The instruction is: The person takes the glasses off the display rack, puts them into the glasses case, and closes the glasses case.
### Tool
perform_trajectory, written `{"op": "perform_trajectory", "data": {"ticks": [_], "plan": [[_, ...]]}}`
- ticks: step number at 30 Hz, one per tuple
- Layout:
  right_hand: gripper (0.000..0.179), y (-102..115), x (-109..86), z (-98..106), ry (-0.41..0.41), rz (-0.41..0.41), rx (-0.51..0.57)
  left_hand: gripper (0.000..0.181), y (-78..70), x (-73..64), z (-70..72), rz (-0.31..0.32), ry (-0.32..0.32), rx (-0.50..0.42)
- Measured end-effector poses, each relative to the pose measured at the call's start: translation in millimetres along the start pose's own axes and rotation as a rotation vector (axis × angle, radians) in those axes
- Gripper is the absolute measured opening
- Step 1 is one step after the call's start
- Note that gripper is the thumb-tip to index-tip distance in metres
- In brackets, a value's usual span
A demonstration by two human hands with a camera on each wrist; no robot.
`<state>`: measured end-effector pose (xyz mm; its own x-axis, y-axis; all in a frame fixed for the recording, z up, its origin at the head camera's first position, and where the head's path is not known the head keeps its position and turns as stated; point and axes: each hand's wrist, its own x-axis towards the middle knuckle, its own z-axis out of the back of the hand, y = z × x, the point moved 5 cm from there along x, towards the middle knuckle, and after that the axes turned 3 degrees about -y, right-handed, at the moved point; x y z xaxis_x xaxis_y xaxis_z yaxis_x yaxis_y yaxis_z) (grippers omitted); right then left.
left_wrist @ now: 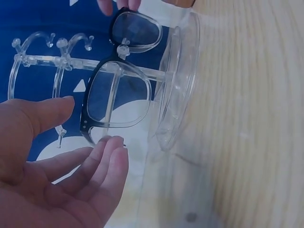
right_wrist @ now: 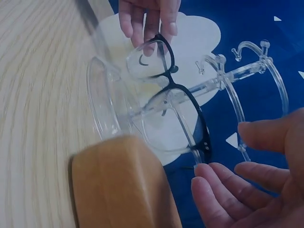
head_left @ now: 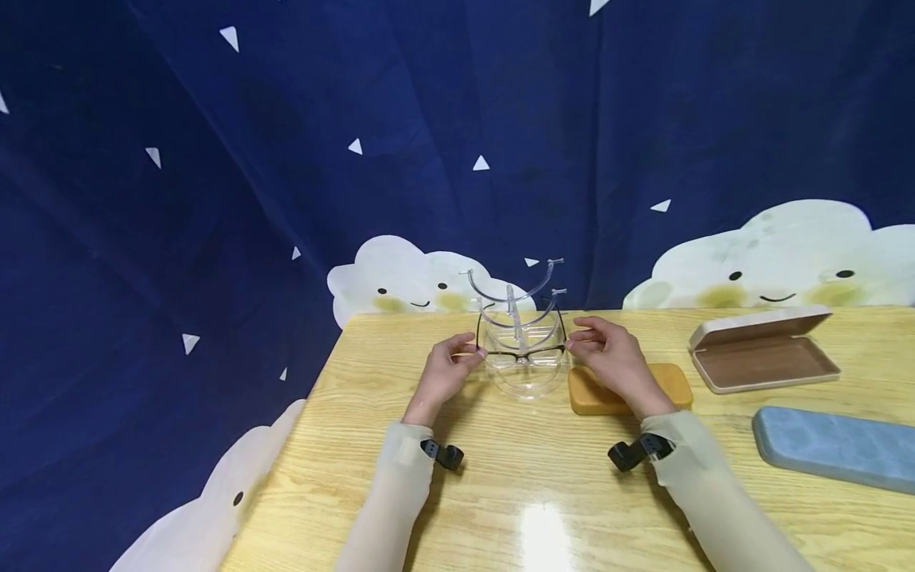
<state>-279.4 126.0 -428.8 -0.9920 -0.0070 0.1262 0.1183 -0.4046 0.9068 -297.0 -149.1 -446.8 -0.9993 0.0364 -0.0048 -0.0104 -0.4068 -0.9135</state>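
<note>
A pair of black-topped eyeglasses with clear lower rims (head_left: 524, 357) sits low on a clear plastic display stand (head_left: 511, 300), the front facing me. The bridge rests at the stand's lowest holder. At one end of the frame, the left hand (head_left: 449, 369) touches the hinge corner with its fingertips, the thumb held apart in the left wrist view. Opposite it, the right hand (head_left: 615, 357) has its fingertips by the other hinge corner; its thumb stays away from the frame in the right wrist view. Both temples run back toward the curtain.
An orange glasses case (head_left: 668, 385) lies beneath the right forearm, beside the stand. Farther right are an open case with a brown lining (head_left: 768, 361) and a closed blue case (head_left: 843, 445). A dark blue curtain (head_left: 429, 119) hangs behind the wooden table (head_left: 515, 461).
</note>
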Motion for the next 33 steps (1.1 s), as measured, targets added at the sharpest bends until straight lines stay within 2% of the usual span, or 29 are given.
{"op": "perform_trajectory", "data": {"ticks": [6,11,18,26,33], "plan": [[0.055,-5,2.7,-9,0.018,-0.039,-0.094,0.051,3.5,1.2,-7.6,0.023,0.016,-0.031],[0.055,-10,4.1,-13,0.045,-0.038,-0.121,0.049,4.7,2.3,-11.3,0.024,0.016,-0.061],[0.053,-13,6.4,-14,0.045,-0.034,-0.121,0.047,8.1,5.2,-11.8,0.032,0.024,-0.069],[0.051,-11,8.4,-17,0.048,-0.036,-0.104,0.045,5.1,3.9,-7.5,0.017,0.014,-0.054],[0.051,-12,8.2,-16,0.057,-0.051,-0.083,0.043,4.3,4.7,-4.7,0.013,0.018,-0.084]]}}
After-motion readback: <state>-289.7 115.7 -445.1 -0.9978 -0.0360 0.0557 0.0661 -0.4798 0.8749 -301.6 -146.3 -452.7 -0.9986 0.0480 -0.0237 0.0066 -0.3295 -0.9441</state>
